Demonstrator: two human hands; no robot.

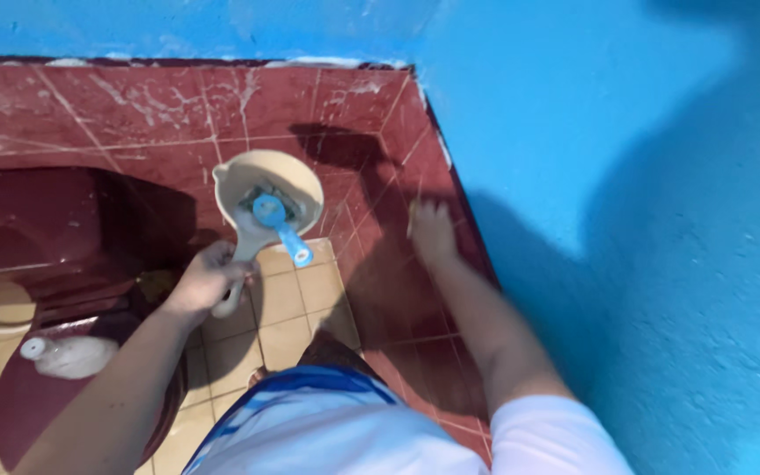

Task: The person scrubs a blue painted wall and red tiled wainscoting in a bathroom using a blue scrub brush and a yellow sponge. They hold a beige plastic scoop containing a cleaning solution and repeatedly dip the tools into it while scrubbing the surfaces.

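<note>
My left hand point(207, 280) gripped the beige scoop point(267, 195) by its handle — best kept level — while my right hand point(431, 230) pressed open-palmed against the maroon wall tiles point(371, 114).

Toilet point(37, 255) left; bottle point(68, 356) on its lid; scoop point(266, 198) right of toilet; brush point(279, 220) in scoop.

Tight corner. My left hand point(207, 280) grips the cream scoop point(267, 198) over the beige floor tiles point(296, 303) — open floor below it, narrow. Dark red toilet point(54, 237) crowds the left side, with a white bottle point(70, 356) lying on its seat. My right hand point(433, 230) is pressed against the maroon tiled wall point(398, 290) — no passage right. Rear tile wall point(160, 105) closes off the back.
</note>
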